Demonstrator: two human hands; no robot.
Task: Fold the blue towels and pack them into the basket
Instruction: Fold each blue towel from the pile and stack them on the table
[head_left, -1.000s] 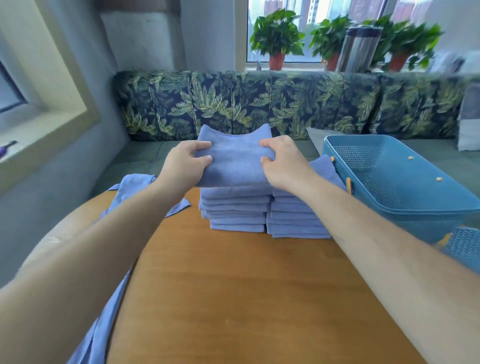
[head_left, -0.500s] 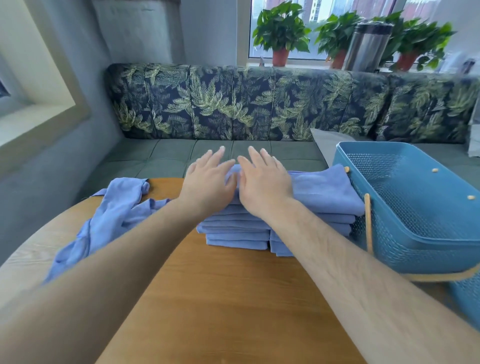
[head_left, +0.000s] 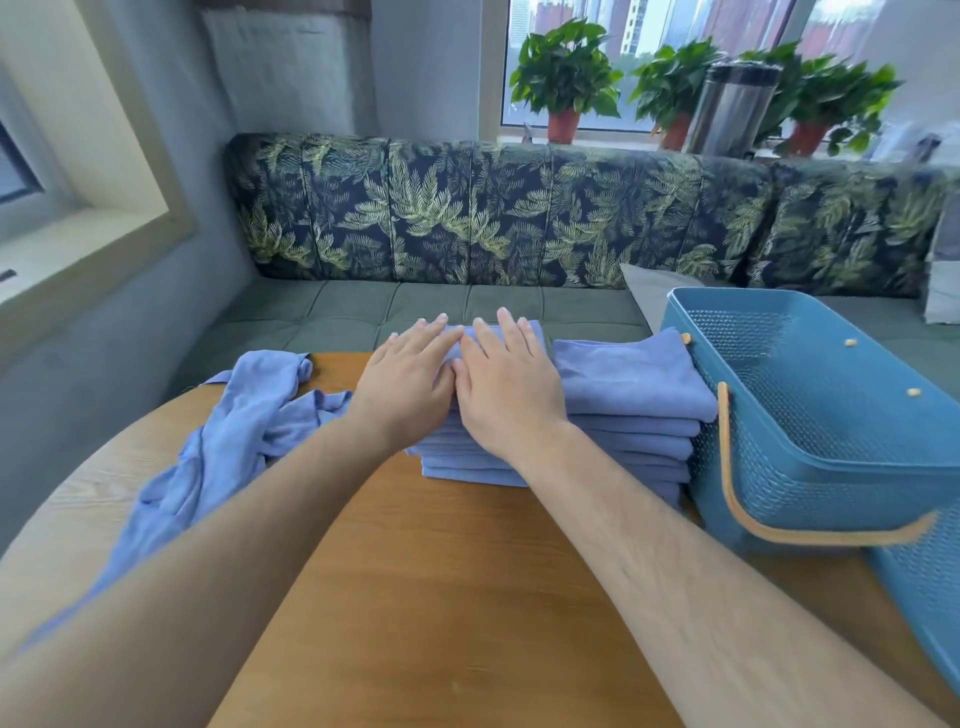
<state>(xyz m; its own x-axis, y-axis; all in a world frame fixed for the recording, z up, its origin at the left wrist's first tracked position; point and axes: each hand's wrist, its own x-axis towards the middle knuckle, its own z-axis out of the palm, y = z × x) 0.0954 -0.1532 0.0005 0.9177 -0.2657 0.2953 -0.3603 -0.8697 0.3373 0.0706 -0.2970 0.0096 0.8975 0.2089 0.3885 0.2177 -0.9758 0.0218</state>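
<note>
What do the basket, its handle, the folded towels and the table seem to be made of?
Basket: likely moulded plastic, matte blue; its walls have regular small holes.
Handle: tan, smooth, perhaps plastic or rubber; unclear.
Folded towels: soft matte cloth, possibly microfibre; fold edges are rounded.
Table: wood or wood-look laminate, satin; grain lines show.

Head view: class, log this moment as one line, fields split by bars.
left hand flat on towel stack | right hand flat beside it | basket holds no towels | crumpled towel unfolded on table

soft cloth towels (head_left: 634, 382), perforated plastic basket (head_left: 810, 467), smooth wooden table (head_left: 441, 597)
</note>
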